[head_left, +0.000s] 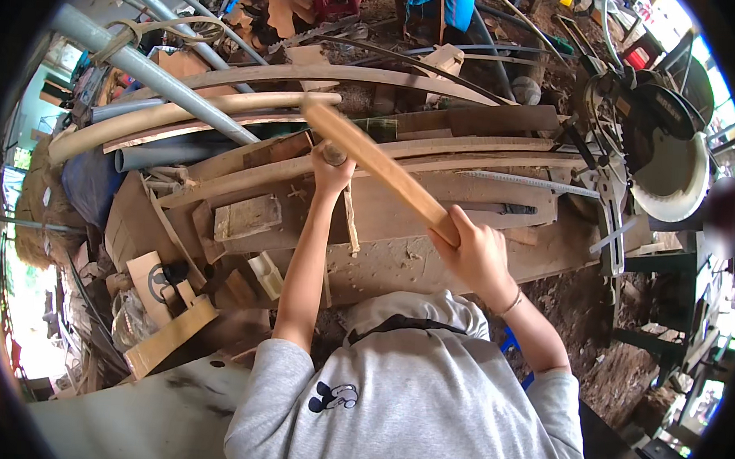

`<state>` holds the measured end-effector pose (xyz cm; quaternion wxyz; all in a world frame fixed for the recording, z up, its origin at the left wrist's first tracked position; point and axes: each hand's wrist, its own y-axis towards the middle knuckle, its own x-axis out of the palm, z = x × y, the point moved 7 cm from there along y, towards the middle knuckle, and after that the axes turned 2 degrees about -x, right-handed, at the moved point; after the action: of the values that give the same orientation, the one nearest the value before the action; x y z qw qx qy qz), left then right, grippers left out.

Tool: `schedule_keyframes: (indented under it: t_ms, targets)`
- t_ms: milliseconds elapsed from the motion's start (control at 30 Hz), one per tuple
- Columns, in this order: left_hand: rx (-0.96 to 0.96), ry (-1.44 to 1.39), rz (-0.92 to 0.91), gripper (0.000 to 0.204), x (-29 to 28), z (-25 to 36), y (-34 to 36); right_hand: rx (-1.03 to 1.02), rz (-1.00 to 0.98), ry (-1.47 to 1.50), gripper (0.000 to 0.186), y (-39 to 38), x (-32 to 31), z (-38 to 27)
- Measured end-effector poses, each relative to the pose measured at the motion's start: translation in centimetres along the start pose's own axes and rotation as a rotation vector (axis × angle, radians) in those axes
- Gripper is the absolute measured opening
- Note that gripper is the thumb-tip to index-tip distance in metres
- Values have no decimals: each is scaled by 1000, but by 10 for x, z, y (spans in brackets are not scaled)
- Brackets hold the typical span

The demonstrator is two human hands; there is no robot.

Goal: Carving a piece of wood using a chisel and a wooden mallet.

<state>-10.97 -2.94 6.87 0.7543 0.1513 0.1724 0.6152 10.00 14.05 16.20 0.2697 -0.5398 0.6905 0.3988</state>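
Note:
My right hand point(478, 259) is closed round the near end of a long, flat wooden bar point(382, 169). The bar slants up to the left, and its far end is slightly blurred. My left hand point(332, 175) is wrapped round an upright tool whose round, wooden-looking end point(334, 154) faces up; the rest of it is hidden in the fist. Close beside that end passes the bar; whether they touch I cannot tell. Below the left hand a narrow wood strip point(351, 220) points toward me. A dark-handled tool point(500, 208) lies on the workbench board point(399, 264) among shavings.
At right stands a mitre saw point(669, 173) with a round blade; a ruler point(533, 183) reaches toward it. Long curved timbers point(263, 176) cross the bench. Metal pipes point(161, 77) slope in from the left. A rough wood block point(247, 217) lies left of my forearm.

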Motion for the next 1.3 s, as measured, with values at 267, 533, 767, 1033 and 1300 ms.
schedule_keyframes:
  t_ms: [267, 533, 767, 1033, 1300]
  targets:
    - [-45, -56, -38, 17, -5, -3, 2, -154, 426, 421, 26, -2, -37, -19]
    - [18, 4, 28, 12, -6, 8, 4, -28, 228, 355, 24, -6, -17, -20]
    - [94, -46, -52, 17, -15, -1, 5, 99, 90, 191, 23, -1, 5, 3]
    - [100, 54, 0, 4, 0, 21, 6, 34, -48, 125, 24, 2, 15, -7]
    - [0, -11, 42, 21, -2, 4, 5, 53, -3, 10, 22, 2, 24, -13]
